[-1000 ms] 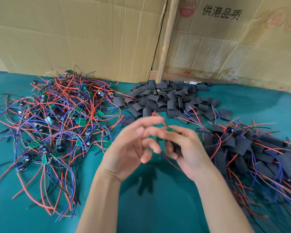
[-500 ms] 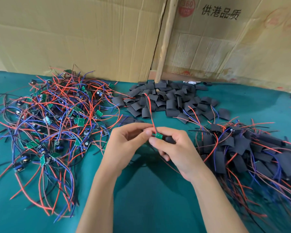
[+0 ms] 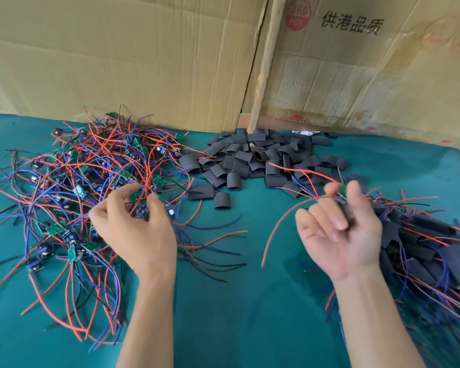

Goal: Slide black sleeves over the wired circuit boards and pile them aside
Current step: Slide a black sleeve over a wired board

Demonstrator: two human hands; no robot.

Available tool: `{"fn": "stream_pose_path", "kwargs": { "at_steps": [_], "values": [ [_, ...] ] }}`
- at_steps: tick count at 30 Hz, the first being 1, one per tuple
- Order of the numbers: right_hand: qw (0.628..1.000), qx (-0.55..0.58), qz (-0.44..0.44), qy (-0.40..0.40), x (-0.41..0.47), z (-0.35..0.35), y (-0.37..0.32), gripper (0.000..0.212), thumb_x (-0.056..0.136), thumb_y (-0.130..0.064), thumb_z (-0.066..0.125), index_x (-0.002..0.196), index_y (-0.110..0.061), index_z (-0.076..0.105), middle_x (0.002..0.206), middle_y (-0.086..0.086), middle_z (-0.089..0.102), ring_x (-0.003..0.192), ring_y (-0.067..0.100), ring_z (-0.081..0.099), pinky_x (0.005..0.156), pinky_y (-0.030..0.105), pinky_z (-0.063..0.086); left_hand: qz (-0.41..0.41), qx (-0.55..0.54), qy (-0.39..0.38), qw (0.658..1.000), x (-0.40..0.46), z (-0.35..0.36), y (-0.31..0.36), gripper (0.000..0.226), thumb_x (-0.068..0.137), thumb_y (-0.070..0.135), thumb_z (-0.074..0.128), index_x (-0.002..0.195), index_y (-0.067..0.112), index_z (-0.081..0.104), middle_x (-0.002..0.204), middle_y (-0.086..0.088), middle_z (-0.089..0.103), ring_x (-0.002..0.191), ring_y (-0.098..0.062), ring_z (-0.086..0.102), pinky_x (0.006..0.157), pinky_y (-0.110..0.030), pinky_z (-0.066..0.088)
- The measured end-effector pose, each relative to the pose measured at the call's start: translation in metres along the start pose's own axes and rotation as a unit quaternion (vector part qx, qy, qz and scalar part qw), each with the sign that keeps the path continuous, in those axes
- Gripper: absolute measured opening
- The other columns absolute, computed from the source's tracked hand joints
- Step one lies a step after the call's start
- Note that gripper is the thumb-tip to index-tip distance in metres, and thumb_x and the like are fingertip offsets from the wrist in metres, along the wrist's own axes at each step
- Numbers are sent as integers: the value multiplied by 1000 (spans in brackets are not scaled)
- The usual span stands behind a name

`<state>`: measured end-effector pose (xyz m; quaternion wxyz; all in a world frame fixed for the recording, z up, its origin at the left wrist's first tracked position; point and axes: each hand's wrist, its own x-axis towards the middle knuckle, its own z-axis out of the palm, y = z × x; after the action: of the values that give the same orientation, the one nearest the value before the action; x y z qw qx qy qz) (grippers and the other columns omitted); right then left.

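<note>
A tangle of wired circuit boards [image 3: 72, 181], green with red, blue and black leads, covers the left of the table. My left hand [image 3: 133, 232] reaches into its right edge, thumb and fingers curled round a small green board and a red wire. Loose black sleeves [image 3: 252, 158] lie heaped at the back centre. My right hand [image 3: 340, 235], palm up, pinches a sleeved board [image 3: 341, 191] at its fingertips, its green end showing and its red wire trailing down. It hovers at the left edge of the pile of sleeved boards [image 3: 430, 243].
Teal cloth [image 3: 250, 314] covers the table. Cardboard sheets [image 3: 144, 62] and a wooden stick [image 3: 263, 75] stand along the back edge. Stray wires spread toward the table's middle from both piles.
My hands have parted. The left one went left into the unsleeved tangle, and the right one carried the sleeved board right toward the finished pile.
</note>
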<state>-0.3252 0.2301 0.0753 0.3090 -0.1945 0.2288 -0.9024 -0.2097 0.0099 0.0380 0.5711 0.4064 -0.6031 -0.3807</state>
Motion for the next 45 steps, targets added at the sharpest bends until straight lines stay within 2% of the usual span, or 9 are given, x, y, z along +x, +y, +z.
{"fn": "stream_pose_path", "kwargs": {
  "at_steps": [6,9,13,17,23,27,33,37,45],
  "values": [
    [974,110,49,-194,-8,1,-20,35,92,-26,74,89,6,62,53,2,42,41,11,25,57,31,28,102,-80,-95,987,-18,7,25,9,85,14,64,81,22,66,64,10,61,54,-6,53,59,-18,45],
    [979,-130,69,-139,-6,9,-7,37,79,-38,86,77,-6,67,44,-1,38,38,9,23,50,27,25,56,-141,-236,960,-36,15,38,27,89,33,58,71,16,68,51,0,56,43,-10,47,45,-21,37],
    [826,-558,79,5,2,18,31,37,68,-36,90,63,-10,64,48,-7,51,40,6,32,43,21,23,-137,-221,-505,823,-45,24,37,53,93,53,51,80,8,76,73,-18,70,62,-21,60,54,-28,45],
    [670,-742,29,16,4,9,51,31,64,-47,76,77,-19,72,48,-9,40,49,7,31,47,21,26,-108,-162,-536,821,-46,24,26,20,94,25,64,87,12,77,80,-10,75,74,-15,66,75,-31,52],
    [838,-507,188,69,5,6,45,24,73,-25,85,90,-13,74,66,-2,57,47,7,38,37,17,23,-140,-134,-468,862,-48,30,24,17,98,3,61,88,8,74,80,-10,76,71,-15,68,71,-31,56],
    [916,-324,133,197,12,6,34,16,95,-10,66,109,-6,72,97,15,75,62,16,61,43,22,40,-212,-166,-433,860,-50,32,27,16,102,-3,50,97,3,64,74,-3,75,61,-17,72,56,-23,57],
    [873,-445,47,196,14,5,51,60,90,21,39,123,-22,64,132,-2,65,116,7,66,99,28,51,-197,-133,-443,864,-56,35,28,19,96,-7,47,92,6,61,71,-6,72,58,-22,72,53,-28,58],
    [830,-537,11,152,11,14,77,56,93,13,45,131,-25,63,131,-10,65,123,-5,59,107,24,45,-95,-57,-408,906,-58,36,22,9,94,10,66,85,13,65,74,2,71,51,-3,64,53,-14,49],
    [903,-414,59,96,10,11,67,45,101,10,45,114,-23,72,112,-10,78,108,2,70,86,18,53,-82,-57,-381,919,-58,36,22,14,96,10,65,84,16,60,67,4,67,46,-15,66,49,-20,49]
  ]
}}
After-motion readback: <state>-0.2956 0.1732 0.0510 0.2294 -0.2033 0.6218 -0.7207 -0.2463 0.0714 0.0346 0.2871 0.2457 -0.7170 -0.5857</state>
